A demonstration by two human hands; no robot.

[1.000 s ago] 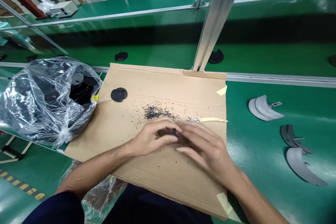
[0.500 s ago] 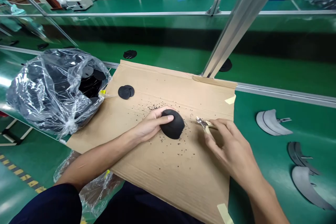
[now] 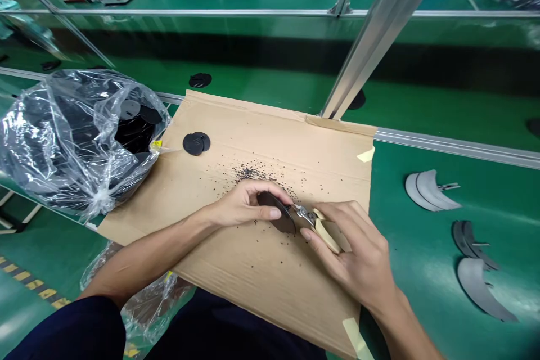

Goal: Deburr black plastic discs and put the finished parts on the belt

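Left hand (image 3: 247, 205): closed on a black disc (image 3: 276, 217), thumb along its near edge, fingers curled over the top; the disc stands tilted on the cardboard (image 3: 253, 270).
Right hand (image 3: 352, 250): gripping a cutter (image 3: 314, 225) by its pale handles; the metal tip touches the disc's right edge.
Disc: between the two hands, over the middle of the cardboard.
Chips (image 3: 253, 171): small black bits scattered on the cardboard just beyond the left hand.
Two discs (image 3: 196, 143): lying flat and overlapping, well beyond and left of the left hand.
Bag (image 3: 71, 135): clear plastic, full of black discs, far left of the left hand, partly on the cardboard's edge.
Curved parts (image 3: 428, 191): grey and dark crescents on the green bench (image 3: 422, 270), right of the right hand.
Post (image 3: 379, 17): slanted metal, rising beyond the cardboard's far edge.
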